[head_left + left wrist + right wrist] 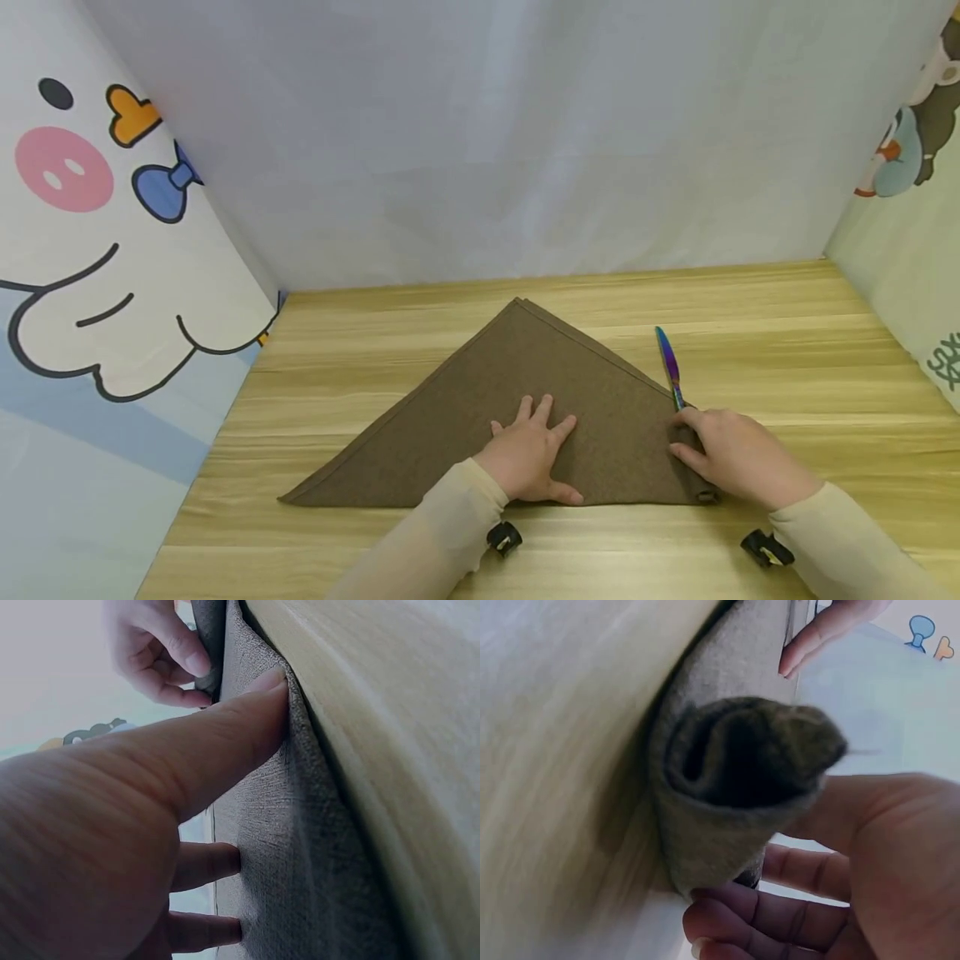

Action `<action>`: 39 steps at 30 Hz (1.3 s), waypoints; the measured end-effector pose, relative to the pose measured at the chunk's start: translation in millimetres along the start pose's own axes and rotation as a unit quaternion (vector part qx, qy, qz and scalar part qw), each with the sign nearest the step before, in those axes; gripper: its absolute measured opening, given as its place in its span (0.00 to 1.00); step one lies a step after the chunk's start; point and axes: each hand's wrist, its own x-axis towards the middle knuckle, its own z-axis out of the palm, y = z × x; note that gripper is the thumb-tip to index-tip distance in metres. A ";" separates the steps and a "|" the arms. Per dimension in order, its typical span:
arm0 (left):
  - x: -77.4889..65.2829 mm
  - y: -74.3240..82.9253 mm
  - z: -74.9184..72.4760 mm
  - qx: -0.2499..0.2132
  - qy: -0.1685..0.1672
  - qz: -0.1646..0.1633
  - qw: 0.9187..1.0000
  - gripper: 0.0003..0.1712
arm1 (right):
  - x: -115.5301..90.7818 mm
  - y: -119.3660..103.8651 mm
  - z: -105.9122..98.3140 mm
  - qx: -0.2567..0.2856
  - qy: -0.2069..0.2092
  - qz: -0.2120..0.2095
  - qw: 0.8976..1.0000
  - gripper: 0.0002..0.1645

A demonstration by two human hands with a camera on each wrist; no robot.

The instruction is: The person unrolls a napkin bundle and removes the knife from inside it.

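A brown cloth napkin [465, 417], folded into a triangle, lies with its peak toward the back wall. Its right corner is rolled up; the roll's open end [735, 810] shows layered turns in the right wrist view. My right hand [738, 454] grips this roll, thumb on the inner side and fingers round the outer side. Out of the roll's far end sticks a table knife [667, 358] with a rainbow sheen; its lower part is hidden in the cloth. My left hand [528, 454] rests on the middle of the napkin with fingers spread, thumb near the front edge.
The napkin lies on a wood-grain table [337, 333]. Behind stands a pale curtain-like wall [487, 167], with printed cartoon panels [150, 350] at left and right. Black wrist straps [504, 539] show below both sleeves.
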 end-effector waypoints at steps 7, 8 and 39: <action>0.8 -0.5 1.6 -0.002 0.002 0.002 1.000 0.58 | -2.8 6.7 -0.9 0.009 0.002 0.002 1.000 0.17; 1.0 -0.5 1.9 -0.003 0.001 0.002 1.000 0.58 | -3.2 7.5 -0.9 0.011 0.003 0.001 1.000 0.17; 1.1 -1.2 1.1 -0.015 -0.008 0.002 1.000 0.59 | -3.4 10.4 -1.3 -0.008 0.017 -0.014 1.000 0.20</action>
